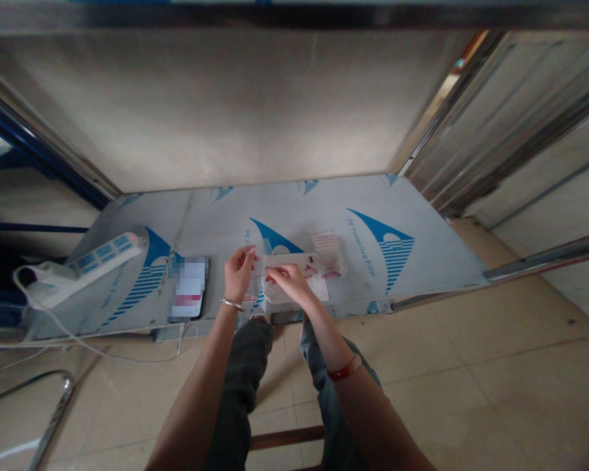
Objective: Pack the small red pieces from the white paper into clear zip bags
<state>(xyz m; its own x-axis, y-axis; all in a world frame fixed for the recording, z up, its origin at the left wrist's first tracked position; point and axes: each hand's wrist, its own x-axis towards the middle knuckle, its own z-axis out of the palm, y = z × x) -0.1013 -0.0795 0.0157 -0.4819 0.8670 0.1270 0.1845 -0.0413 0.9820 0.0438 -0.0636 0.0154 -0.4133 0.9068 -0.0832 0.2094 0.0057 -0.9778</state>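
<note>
My left hand (239, 271) is closed in a pinch just left of a white tray (299, 259). What it holds is too small and blurred to name, though something clear seems to show by its fingertips. Over the tray's left part, my right hand (290, 282) has its fingers pinched together; anything between them cannot be made out. Small dark red pieces (310, 267) lie scattered on the tray. Right beside it is a pile of small clear bags with red stripes (326, 247). Below my left hand, another clear bag with a red line (250, 298) lies on the table.
A phone (190, 288) lies to the left, with a white cable (127, 359) hanging near it. Further left sits a white power strip (98, 258) with a plug. Printed protective film covers the metal table (294, 199), which has a wall behind it.
</note>
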